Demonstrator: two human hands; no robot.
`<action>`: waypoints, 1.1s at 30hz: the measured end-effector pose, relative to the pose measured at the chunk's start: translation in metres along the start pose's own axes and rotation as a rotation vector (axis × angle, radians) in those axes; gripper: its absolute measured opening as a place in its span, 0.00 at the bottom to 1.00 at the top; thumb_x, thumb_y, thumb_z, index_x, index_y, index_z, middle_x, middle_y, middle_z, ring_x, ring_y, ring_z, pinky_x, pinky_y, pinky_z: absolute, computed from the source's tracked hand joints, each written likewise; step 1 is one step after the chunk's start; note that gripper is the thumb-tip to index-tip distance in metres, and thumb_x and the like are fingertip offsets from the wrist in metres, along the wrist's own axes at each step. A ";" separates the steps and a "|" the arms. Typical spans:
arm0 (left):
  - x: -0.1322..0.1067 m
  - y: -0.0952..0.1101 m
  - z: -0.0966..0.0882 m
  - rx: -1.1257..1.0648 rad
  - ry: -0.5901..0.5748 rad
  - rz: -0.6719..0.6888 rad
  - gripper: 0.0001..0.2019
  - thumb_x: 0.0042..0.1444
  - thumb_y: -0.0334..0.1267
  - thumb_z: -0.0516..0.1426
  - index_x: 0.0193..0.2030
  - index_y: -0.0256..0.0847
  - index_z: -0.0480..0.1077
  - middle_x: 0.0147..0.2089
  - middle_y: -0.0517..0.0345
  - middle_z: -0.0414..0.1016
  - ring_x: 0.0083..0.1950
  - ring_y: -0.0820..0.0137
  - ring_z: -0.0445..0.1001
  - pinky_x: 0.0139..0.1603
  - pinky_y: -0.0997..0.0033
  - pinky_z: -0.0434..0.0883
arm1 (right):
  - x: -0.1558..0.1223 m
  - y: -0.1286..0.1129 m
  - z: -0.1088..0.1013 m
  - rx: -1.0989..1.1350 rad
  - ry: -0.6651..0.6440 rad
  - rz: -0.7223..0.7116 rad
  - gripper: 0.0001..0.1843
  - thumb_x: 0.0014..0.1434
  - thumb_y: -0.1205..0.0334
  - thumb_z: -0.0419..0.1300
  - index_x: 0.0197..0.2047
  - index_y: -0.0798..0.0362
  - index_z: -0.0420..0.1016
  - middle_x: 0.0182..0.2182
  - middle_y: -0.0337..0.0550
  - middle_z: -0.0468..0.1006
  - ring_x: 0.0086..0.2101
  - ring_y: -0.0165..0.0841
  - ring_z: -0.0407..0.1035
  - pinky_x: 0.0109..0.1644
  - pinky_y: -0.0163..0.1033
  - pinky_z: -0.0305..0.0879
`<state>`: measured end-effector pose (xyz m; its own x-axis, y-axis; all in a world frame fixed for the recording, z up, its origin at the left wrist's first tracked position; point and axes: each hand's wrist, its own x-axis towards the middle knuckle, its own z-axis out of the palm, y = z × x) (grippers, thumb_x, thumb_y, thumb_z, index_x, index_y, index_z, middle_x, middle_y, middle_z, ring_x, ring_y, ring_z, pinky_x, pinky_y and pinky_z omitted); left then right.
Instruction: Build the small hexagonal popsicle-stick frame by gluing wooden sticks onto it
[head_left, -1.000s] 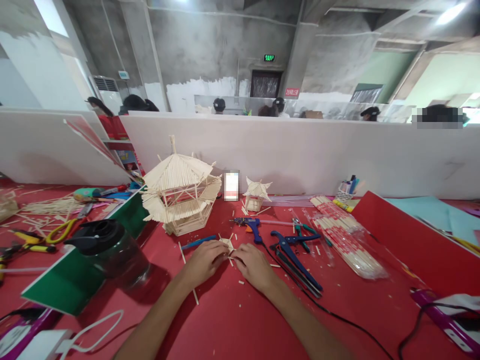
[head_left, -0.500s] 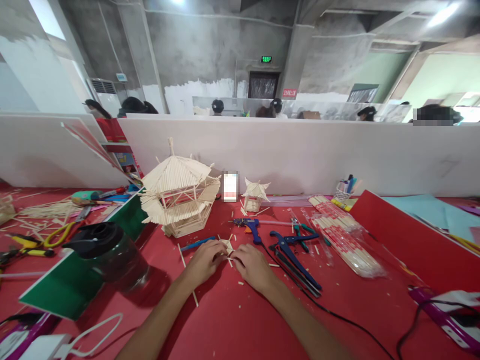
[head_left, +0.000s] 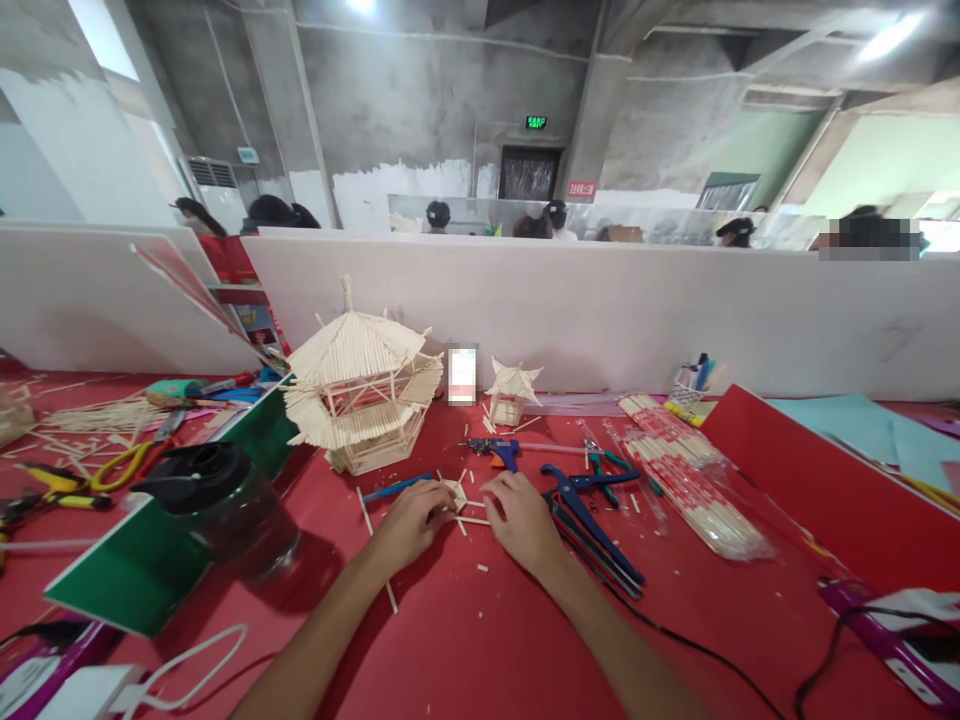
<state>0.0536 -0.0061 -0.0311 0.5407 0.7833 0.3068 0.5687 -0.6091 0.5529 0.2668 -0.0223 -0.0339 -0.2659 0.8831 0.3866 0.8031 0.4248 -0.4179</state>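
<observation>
My left hand [head_left: 409,522] rests on the red table [head_left: 465,640] with fingers curled, pinching a small star-shaped piece of glued wooden sticks [head_left: 454,494]. My right hand [head_left: 520,520] lies just right of that piece, fingers bent, fingertips close to the blue glue gun [head_left: 501,452]; whether it holds anything is hidden. A thin loose stick [head_left: 472,520] lies between the two hands. Behind them stand a large stick pagoda [head_left: 361,388] and a small stick pavilion [head_left: 511,390].
Blue-handled cutters [head_left: 589,515], green pliers [head_left: 609,462] and a bag of chopsticks [head_left: 694,483] lie to the right. A dark lidded jar [head_left: 225,510] and green board [head_left: 135,570] sit left. A black cable [head_left: 675,635] crosses the front. A white partition [head_left: 600,310] backs the table.
My right hand has shifted a little right and away from the left, exposing a loose stick between them. The left hand stays on the small stick piece.
</observation>
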 end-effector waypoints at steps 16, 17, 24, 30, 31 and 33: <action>-0.001 -0.001 0.002 0.017 0.010 0.011 0.04 0.63 0.33 0.56 0.37 0.41 0.72 0.43 0.54 0.77 0.46 0.66 0.72 0.49 0.68 0.65 | 0.003 0.019 -0.001 -0.029 0.008 -0.004 0.10 0.61 0.71 0.56 0.43 0.53 0.76 0.46 0.50 0.75 0.50 0.41 0.64 0.57 0.46 0.60; -0.001 -0.001 0.002 0.020 0.012 0.010 0.04 0.63 0.33 0.56 0.37 0.41 0.72 0.43 0.54 0.77 0.46 0.66 0.72 0.48 0.68 0.65 | 0.003 0.017 -0.001 -0.024 0.011 -0.008 0.09 0.60 0.70 0.57 0.42 0.52 0.76 0.46 0.49 0.75 0.50 0.41 0.64 0.56 0.46 0.60; -0.002 0.004 0.000 0.043 0.017 0.029 0.05 0.63 0.33 0.55 0.37 0.40 0.72 0.41 0.54 0.77 0.44 0.67 0.72 0.46 0.68 0.66 | -0.001 0.003 0.001 0.064 -0.020 -0.136 0.05 0.61 0.67 0.60 0.39 0.51 0.77 0.40 0.43 0.77 0.44 0.36 0.67 0.53 0.43 0.59; -0.003 -0.003 -0.008 0.090 0.083 0.005 0.09 0.63 0.31 0.53 0.44 0.42 0.74 0.50 0.51 0.77 0.52 0.65 0.73 0.54 0.64 0.68 | -0.005 -0.002 0.001 0.075 -0.095 -0.189 0.06 0.64 0.66 0.59 0.41 0.50 0.77 0.38 0.41 0.78 0.42 0.34 0.68 0.50 0.40 0.58; -0.003 -0.007 -0.012 0.126 0.112 -0.033 0.09 0.63 0.31 0.52 0.44 0.43 0.74 0.50 0.52 0.77 0.52 0.64 0.73 0.54 0.63 0.68 | -0.005 -0.002 0.001 0.074 -0.102 -0.185 0.06 0.64 0.66 0.59 0.41 0.50 0.77 0.38 0.41 0.78 0.42 0.33 0.68 0.50 0.40 0.58; -0.005 -0.015 -0.021 0.234 0.138 -0.141 0.10 0.63 0.31 0.51 0.44 0.42 0.74 0.49 0.51 0.77 0.51 0.64 0.73 0.54 0.63 0.68 | -0.005 -0.001 0.002 0.076 -0.108 -0.177 0.06 0.64 0.66 0.59 0.41 0.50 0.77 0.38 0.41 0.78 0.42 0.33 0.68 0.50 0.39 0.57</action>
<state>0.0291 0.0019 -0.0247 0.3657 0.8619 0.3512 0.7682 -0.4926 0.4089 0.2660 -0.0270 -0.0373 -0.4577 0.8079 0.3712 0.6975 0.5852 -0.4136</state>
